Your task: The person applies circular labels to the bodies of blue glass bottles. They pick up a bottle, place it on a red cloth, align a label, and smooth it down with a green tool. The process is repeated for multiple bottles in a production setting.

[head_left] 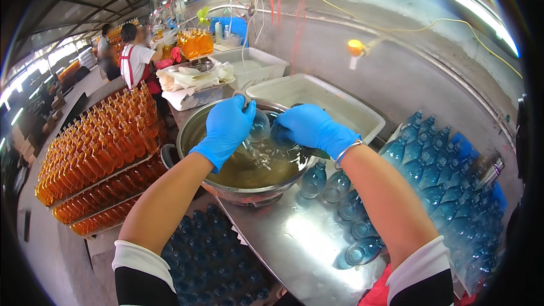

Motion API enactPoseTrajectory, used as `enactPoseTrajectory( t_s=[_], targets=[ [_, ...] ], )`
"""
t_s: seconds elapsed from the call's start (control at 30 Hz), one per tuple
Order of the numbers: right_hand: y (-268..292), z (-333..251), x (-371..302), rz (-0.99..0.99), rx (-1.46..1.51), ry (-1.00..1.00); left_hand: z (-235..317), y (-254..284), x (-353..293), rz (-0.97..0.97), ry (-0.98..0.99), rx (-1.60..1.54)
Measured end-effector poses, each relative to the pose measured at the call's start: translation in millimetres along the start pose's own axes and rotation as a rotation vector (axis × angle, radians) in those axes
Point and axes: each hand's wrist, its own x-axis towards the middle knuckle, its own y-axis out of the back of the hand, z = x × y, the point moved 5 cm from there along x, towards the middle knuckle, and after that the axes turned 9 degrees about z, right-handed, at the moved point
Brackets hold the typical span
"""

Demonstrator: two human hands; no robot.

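Note:
Both my hands wear blue gloves and work over a large steel basin (185, 143) of cloudy yellowish liquid. My left hand (231, 123) is closed round the neck of a clear glass bottle (259, 127), whose rounded body hangs beside the fingers. Opposite it, my right hand (310, 128) grips a second, darker-looking glass bottle (280, 136), mostly covered by the glove. The two bottles are close together; whether they touch, I cannot tell. Liquid splashes or glints below them.
Several blue-tinted bottles (313, 180) stand or lie on the metal table (309, 232), with many more (436, 158) at right. Dark bottles (212, 255) fill the lower left. Stacked amber bottles (107, 136) stand left. Behind the basin are pale tubs (340, 99). A person (135, 59) works farther back.

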Motion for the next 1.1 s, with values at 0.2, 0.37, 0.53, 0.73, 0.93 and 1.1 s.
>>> enactPoseTrajectory(
  t_s=[0.2,0.37,0.53,0.73,0.93,1.1],
  targets=[
    [56.4,12.5,-44.7,0.173,0.152,-0.031,12.1,-24.1,-23.9,-0.176,-0.107,0.044],
    [120.0,-3.9,-112.0,0.311,0.269,-0.072,43.9,-38.7,-44.4,-0.368,-0.518,0.172],
    [191.4,-33.7,-193.5,0.288,0.25,-0.176,47.0,-44.9,-59.9,-0.534,-0.701,0.277],
    [228.9,-46.3,-308.6,0.168,0.387,-0.347,90.9,-4.6,-59.9,-0.457,-0.281,-0.083],
    [247.1,-60.3,-413.3,0.154,0.51,-0.584,300.0,-3.6,-195.5,-1.214,-0.037,-1.438],
    [232.5,-60.2,-490.4,0.368,0.679,-0.764,396.8,-18.7,-307.2,-1.787,0.25,-1.802]
  ],
)
